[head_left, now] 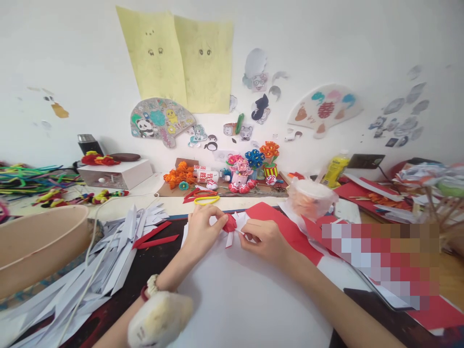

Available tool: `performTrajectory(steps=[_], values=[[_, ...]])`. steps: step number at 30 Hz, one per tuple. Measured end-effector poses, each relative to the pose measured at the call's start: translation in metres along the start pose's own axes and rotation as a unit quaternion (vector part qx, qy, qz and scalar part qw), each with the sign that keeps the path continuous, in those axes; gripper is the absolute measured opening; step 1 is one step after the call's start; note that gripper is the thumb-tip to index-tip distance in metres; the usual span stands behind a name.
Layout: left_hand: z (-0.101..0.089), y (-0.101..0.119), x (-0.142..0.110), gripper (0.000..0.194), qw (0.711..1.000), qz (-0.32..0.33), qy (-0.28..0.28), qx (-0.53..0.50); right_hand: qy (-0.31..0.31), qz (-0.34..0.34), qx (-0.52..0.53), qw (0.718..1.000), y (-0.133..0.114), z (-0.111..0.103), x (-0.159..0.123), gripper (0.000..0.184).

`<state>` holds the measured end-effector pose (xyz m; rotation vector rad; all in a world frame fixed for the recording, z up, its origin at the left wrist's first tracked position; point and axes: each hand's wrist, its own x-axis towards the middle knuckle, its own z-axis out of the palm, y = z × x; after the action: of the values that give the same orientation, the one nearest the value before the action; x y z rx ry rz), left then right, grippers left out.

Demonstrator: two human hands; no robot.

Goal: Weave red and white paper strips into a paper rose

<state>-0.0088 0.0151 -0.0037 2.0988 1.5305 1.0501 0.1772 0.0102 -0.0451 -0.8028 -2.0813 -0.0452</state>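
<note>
At twelve o'clock, the left hand (206, 224) pinches a red-and-white paper piece (229, 224); the right hand's (266, 238) fingertips pinch its white strip (239, 232).

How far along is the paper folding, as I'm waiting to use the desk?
Small red-and-white ornaments at the back look finished. The left hand grips a red paper piece; the right hand works beside it. Its loose white tail probably still needs handling. Red strips lie unused.
</note>
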Motion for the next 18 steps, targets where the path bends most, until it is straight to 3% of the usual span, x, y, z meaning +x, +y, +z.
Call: performTrajectory(steps=[5,10,14,18], values=[[0.002,-0.001,0.001,0.023,1.0,-0.001,-0.006,-0.002,-0.021,0.033,0.021,0.999,-0.001,-0.001,0.0,0.023],[0.0,-0.005,0.002,0.016,1.0,0.025,0.008,0.004,-0.056,0.139,0.027,0.988,0.001,-0.003,0.002,0.024],[-0.009,-0.007,-0.004,0.011,0.981,0.148,0.055,0.11,-0.081,0.185,-0.008,0.979,0.006,-0.005,0.004,0.018],[-0.01,-0.006,-0.012,0.017,0.938,0.289,-0.07,0.176,-0.112,0.178,-0.027,0.977,0.012,-0.007,0.004,0.015]])
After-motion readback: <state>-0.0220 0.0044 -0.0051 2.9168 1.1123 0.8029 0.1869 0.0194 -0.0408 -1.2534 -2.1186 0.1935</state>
